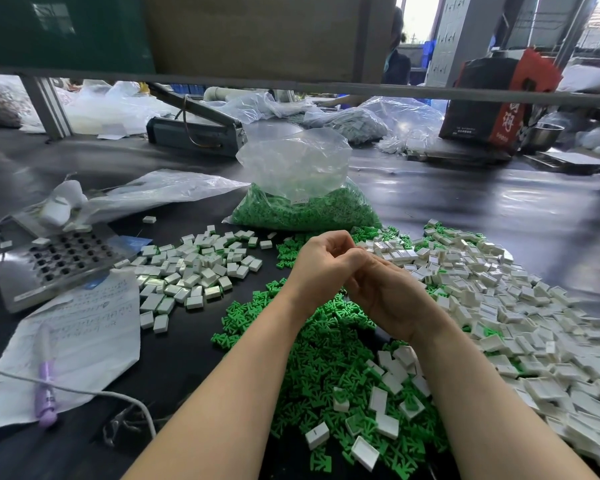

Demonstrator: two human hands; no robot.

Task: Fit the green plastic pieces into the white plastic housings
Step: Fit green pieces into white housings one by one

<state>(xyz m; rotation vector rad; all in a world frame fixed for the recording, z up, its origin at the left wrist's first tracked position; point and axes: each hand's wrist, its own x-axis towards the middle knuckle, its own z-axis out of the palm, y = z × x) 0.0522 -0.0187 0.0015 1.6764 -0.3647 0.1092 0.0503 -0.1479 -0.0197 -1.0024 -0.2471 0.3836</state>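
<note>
My left hand [321, 263] and my right hand [390, 297] meet above the middle of the table, the left one's curled fingers lying over the right one's fingertips. Whatever sits between them is hidden. Under my forearms lies a heap of loose green plastic pieces [312, 362]. A broad pile of open white plastic housings [520, 306] spreads to the right. A smaller pile of white housings showing green edges [194, 268] lies to the left.
A clear bag of green pieces [305, 206] stands behind my hands. At the left are a metal jig plate with holes [59, 261], a handwritten paper [80, 327], a purple pen [45, 386] and a white cable [129, 398]. Bags and a red-black box [496, 98] crowd the back.
</note>
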